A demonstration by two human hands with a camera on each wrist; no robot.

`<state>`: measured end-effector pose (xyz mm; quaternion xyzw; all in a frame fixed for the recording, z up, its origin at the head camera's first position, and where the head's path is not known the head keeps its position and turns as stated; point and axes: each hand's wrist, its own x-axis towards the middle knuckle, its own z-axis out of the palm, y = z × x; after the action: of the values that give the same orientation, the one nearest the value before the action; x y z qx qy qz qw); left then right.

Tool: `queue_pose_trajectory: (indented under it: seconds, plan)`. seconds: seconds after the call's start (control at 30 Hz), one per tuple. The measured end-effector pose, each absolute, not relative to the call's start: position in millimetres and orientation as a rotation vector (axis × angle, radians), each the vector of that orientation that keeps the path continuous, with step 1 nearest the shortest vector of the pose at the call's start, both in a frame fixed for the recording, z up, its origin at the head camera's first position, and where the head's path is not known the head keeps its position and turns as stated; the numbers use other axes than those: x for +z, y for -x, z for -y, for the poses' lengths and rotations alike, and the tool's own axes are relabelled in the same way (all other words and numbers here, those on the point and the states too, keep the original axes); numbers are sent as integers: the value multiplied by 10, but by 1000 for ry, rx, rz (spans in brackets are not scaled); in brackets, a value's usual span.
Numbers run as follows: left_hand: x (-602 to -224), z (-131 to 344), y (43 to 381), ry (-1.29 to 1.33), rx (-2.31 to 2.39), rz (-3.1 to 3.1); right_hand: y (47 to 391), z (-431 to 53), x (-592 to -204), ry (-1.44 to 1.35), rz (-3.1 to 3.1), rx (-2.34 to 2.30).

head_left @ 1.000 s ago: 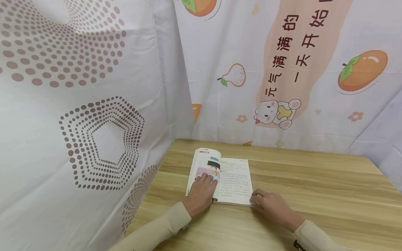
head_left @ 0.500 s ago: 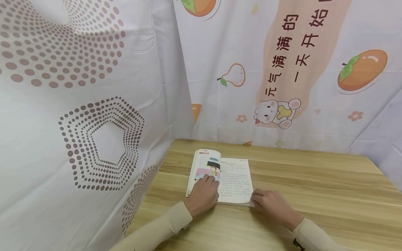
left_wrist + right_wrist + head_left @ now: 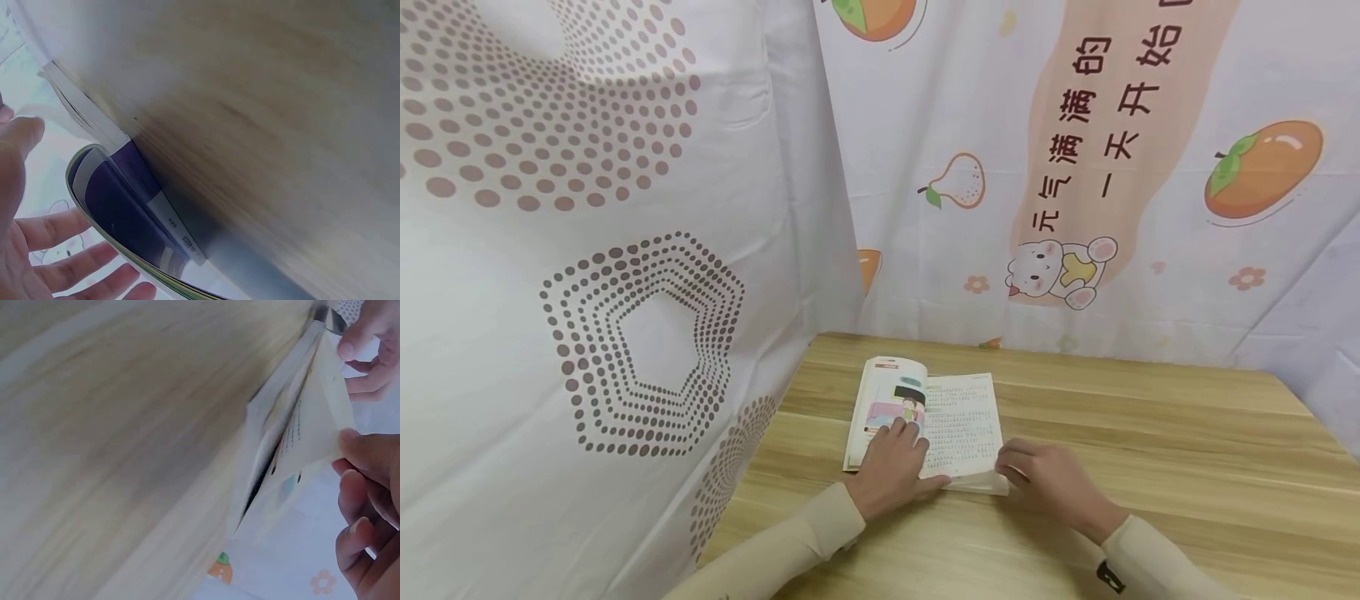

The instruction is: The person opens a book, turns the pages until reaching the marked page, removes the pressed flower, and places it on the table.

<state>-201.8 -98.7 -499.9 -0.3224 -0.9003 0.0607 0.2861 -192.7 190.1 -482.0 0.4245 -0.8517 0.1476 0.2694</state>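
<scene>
An open book [image 3: 962, 417] lies on the wooden table, a colour picture on its left page and printed text on its right. My left hand [image 3: 891, 471] rests on the left page with fingers spread and fairly straight, its thumb reaching over the lower edge of the right page. With thumb and fingers my right hand [image 3: 1052, 483] pinches the lower right corner of a page [image 3: 319, 406], which is lifted off the pages beneath. In the left wrist view the left part of the book [image 3: 125, 206] curves up from the table, showing a dark purple cover.
The wooden table [image 3: 1150, 433] runs to the right of the book. Behind it hangs a white curtain [image 3: 910, 275] with fruit prints and lettering. A dotted white curtain [image 3: 655, 350] borders the left side.
My right hand has raised the right page's lower corner, baring the sheets below. My left thumb has stretched out to the right across the book's lower edge.
</scene>
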Motion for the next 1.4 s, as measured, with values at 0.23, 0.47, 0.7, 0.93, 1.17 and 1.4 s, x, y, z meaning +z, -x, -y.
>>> queue_pose_trajectory:
  seconds: [0.23,0.47,0.7,0.93,1.17,1.4]
  plan:
    - [-4976,952,2005,846,207,2380,1923,-1814,-4721,-1158,2238,365]
    - [-4968,913,1990,829,216,2449,1936,-1734,-4638,-1129,2177,430]
    - [-4972,895,2005,787,230,2449,1920,-1749,-4619,-1092,2135,470]
    - [-4970,956,2055,743,120,2361,1901,-1831,-4732,-1094,2190,422]
    - [-4984,1042,2063,706,26,2403,1879,-1938,-4910,-1091,2390,336]
    - [-5029,1094,2048,719,79,2406,1851,-1981,-4987,-1108,2508,322]
